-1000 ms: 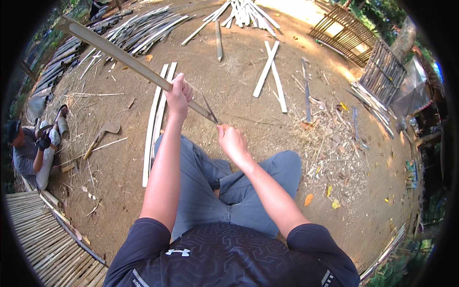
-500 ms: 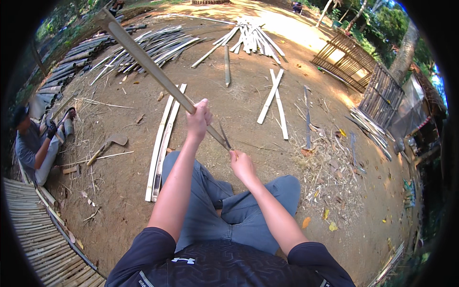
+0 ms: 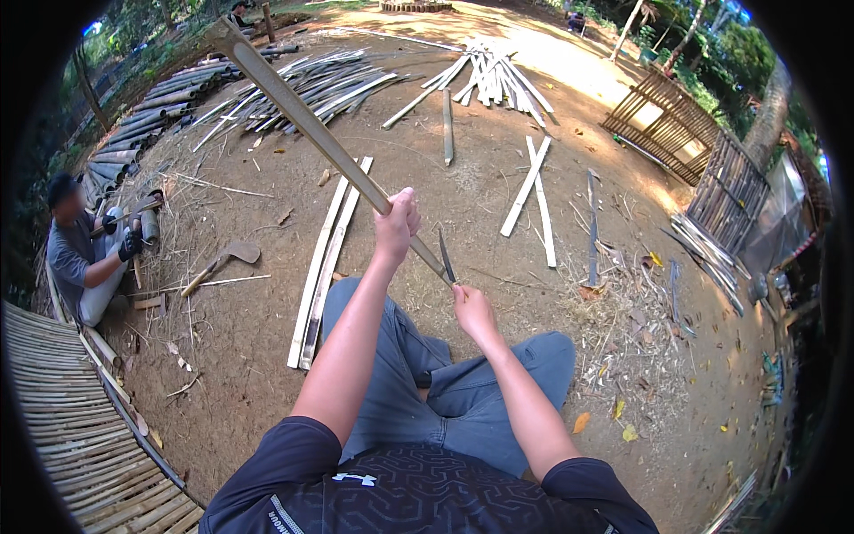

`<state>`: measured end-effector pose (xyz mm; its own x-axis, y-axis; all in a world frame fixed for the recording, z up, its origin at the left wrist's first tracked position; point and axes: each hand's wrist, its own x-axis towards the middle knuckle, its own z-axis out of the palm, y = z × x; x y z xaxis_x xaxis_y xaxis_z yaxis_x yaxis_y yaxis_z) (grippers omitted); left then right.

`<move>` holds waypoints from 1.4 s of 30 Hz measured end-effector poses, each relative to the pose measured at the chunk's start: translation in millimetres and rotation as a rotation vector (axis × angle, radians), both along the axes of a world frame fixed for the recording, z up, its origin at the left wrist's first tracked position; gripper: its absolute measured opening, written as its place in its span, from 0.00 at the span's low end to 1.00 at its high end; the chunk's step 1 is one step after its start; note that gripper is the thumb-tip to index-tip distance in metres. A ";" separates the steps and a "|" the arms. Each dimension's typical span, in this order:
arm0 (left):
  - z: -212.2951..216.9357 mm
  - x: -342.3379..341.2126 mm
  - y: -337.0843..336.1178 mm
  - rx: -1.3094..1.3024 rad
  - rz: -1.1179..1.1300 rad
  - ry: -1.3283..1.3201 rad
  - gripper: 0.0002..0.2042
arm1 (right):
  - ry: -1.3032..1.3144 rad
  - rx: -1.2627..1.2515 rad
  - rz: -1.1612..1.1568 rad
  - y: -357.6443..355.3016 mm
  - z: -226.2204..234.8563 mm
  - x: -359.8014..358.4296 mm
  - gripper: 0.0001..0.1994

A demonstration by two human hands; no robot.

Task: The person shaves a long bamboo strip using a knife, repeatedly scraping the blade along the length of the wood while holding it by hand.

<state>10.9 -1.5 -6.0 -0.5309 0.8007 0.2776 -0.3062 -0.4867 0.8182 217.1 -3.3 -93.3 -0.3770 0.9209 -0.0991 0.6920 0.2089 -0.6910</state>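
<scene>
OK so the left hand (image 3: 398, 222) is a tight fist around a long bamboo strip (image 3: 303, 125), which slants across with its far end up toward 11 o'clock and its near end down by the right hand (image 3: 474, 311). The right one's closed too, fingers curled round the grip end of a slim knife (image 3: 447, 256), blade pointing roughly 11 o'clock. The blade sits right at the strip's near end, but I can't tell if it's actually biting in, or whether those right fingers touch the strip too.

Just out from the left fist, about 8 o'clock, a pair of pale strips (image 3: 318, 271) lies on the dirt beside the bent knee. From the right hand: two crossed strips (image 3: 537, 165) at 1 o'clock, a long dark flat piece (image 3: 592, 231) at 2, and a litter of shavings (image 3: 614, 329) at 3. Straight up at 12 there's a short stake (image 3: 447, 129), then a fanned heap of pale strips (image 3: 489, 76) beyond it.

Going wider from the left hand: a big heap of darker strips (image 3: 329, 84) at 11, a wooden-handled tool with a broad head (image 3: 238, 253) at 9, and further out that way a gloved co-worker (image 3: 71, 254) sitting low. Slatted platform (image 3: 80, 418) at 8.
</scene>
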 end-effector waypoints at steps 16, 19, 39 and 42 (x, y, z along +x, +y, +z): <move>-9.0 -16.9 -7.0 0.001 0.067 -0.048 0.23 | -0.070 0.014 0.044 9.3 -9.5 -6.7 0.19; -13.4 -21.0 -6.6 -0.003 0.049 -0.028 0.23 | 0.021 0.050 0.038 -5.7 -9.7 -13.6 0.19; -12.2 -37.2 -11.1 0.003 0.007 -0.083 0.24 | -0.170 -0.006 0.056 24.5 -24.7 -10.7 0.19; -13.1 -30.0 -12.0 0.006 -0.027 -0.053 0.23 | 0.017 0.024 0.041 -1.8 0.4 -20.0 0.19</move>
